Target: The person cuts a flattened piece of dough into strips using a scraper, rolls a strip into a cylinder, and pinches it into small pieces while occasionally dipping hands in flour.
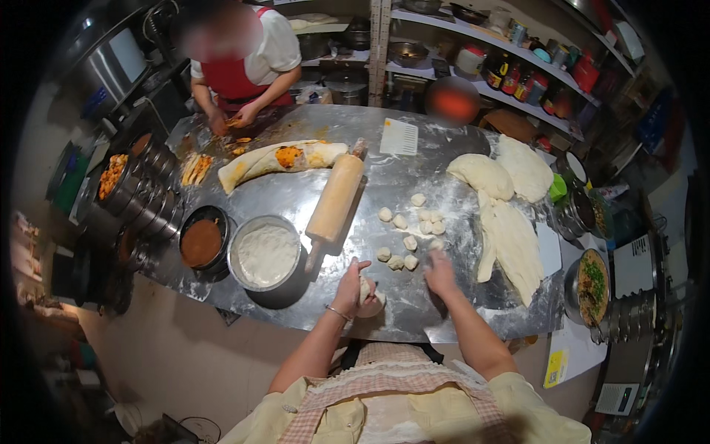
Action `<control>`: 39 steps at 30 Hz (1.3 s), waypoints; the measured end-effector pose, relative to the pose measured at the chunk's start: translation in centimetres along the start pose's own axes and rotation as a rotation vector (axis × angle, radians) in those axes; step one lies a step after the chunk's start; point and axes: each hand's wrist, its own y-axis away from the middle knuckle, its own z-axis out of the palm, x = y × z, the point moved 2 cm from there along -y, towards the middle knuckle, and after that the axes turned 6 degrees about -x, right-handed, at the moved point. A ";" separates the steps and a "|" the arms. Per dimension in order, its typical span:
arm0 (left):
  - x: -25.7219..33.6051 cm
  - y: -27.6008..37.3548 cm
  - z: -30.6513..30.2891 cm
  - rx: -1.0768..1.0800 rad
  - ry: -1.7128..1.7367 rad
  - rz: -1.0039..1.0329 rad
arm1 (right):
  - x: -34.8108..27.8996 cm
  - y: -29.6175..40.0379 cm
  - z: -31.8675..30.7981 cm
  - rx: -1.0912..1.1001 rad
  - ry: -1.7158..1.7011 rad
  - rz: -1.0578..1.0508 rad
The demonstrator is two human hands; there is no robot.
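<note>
My left hand (355,291) is closed around a lump of dough (379,302) near the front edge of the metal table (383,319). My right hand (441,272) reaches farther forward, its fingers blurred. A pale dough piece (437,244) is at those fingertips; whether they grip it or only touch it cannot be made out. Between and beyond my hands lie several small dough pieces (399,222), some loose and some bunched together. Long folded slabs of dough (513,244) rest to the right of my right hand, with a rounded dough mass (481,175) behind them.
A wooden rolling pin (335,200) lies left of centre, beside a flour-filled metal pot (266,252). Behind it is a filled dough roll (283,161) and a white scraper (399,137). Across the table a co-worker (244,77) handles food. Steamers (141,194) stand left; a filling bowl (589,286) right.
</note>
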 end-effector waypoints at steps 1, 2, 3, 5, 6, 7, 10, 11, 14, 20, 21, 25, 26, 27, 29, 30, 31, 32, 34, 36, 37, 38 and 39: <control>-0.2 -0.1 0.2 0.003 0.010 0.006 | -0.3 -0.3 -1.4 0.161 0.185 -0.067; -0.6 -0.3 0.2 0.011 0.015 0.012 | -0.9 -0.3 -2.6 0.326 0.366 -0.133; -0.7 -0.4 0.9 0.022 0.028 -0.008 | -1.0 -0.4 -3.2 0.107 0.040 0.015; -0.5 -0.7 2.3 0.044 0.061 -0.050 | -2.0 0.0 -4.3 -0.356 -0.593 0.309; -0.2 -0.8 3.4 0.032 0.113 -0.091 | -4.6 0.5 -5.4 -0.508 -0.807 0.338; -0.6 -1.1 4.0 0.013 0.124 -0.101 | -6.9 1.3 -6.4 -0.571 -0.769 0.223; -1.6 -2.4 5.6 -0.050 0.083 -0.098 | -9.2 2.6 -6.7 -0.526 -0.677 0.017; -1.8 -2.7 5.8 -0.039 0.080 -0.086 | -9.2 2.8 -6.7 -0.473 -0.653 -0.029; -2.5 -3.1 5.9 -0.041 0.016 -0.048 | -9.1 2.7 -7.5 -0.410 -0.610 -0.182; -6.2 -5.0 4.4 -0.024 -0.395 0.185 | -7.6 2.9 -6.8 -0.360 -0.613 0.002; -5.6 -4.7 4.7 -0.039 -0.599 0.269 | -7.3 2.8 -7.2 -0.366 -0.667 0.150; -5.8 -3.3 5.9 -0.158 -0.425 -0.025 | -5.9 2.6 -6.9 -0.248 -1.220 0.281; -5.6 -3.2 6.3 -0.175 -0.306 -0.022 | -5.7 2.7 -7.2 -0.347 -1.215 0.303; -4.9 -2.8 6.9 -0.189 -0.187 -0.022 | -6.2 2.8 -7.9 -0.345 -1.242 0.240; -3.7 -2.5 8.1 -0.220 -0.036 -0.047 | -6.8 3.0 -9.1 -0.339 -1.285 0.113; -3.0 -2.4 8.6 -0.231 -0.008 -0.072 | -7.1 2.9 -9.9 -0.325 -1.114 0.043; -2.5 -2.2 9.0 -0.244 0.020 -0.099 | -7.3 2.5 -10.8 -0.308 -0.942 -0.024; -2.2 -1.9 9.5 -0.251 0.040 -0.083 | -7.5 2.4 -11.5 -0.290 -0.769 -0.089; -1.6 -1.8 10.8 -0.271 0.074 -0.050 | -7.8 2.2 -12.3 -0.246 -0.718 -0.144; -1.3 -1.6 11.4 -0.270 0.090 -0.045 | -8.1 2.1 -12.9 -0.201 -0.669 -0.183; -1.4 -1.5 11.6 -0.270 0.101 -0.043 | -8.2 2.0 -13.2 -0.178 -0.645 -0.196; -1.4 -1.6 11.7 -0.293 0.041 -0.002 | -8.2 1.9 -13.4 -0.155 -0.622 -0.208; -1.5 -1.6 11.8 -0.318 -0.017 0.039 | -8.2 2.0 -13.5 -0.098 -0.582 -0.251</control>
